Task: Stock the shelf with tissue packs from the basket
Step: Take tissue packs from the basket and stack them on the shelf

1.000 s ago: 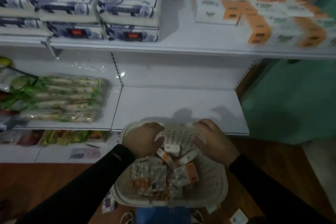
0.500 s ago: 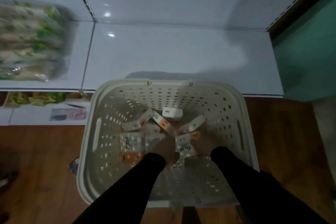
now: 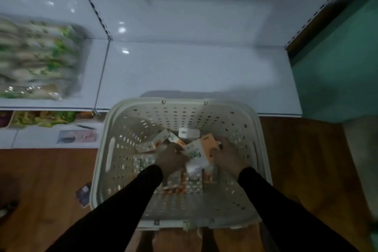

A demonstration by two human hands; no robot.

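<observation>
Deep in the basket (image 3: 106,149), the right hand (image 3: 227,155) pinches one tissue pack (image 3: 199,152), the left hand (image 3: 170,156) grip is hidden, and the slippery pack could drop.

White shelf (image 3: 184,71) bears (seemingly) green-printed packets (image 3: 36,59)
</observation>
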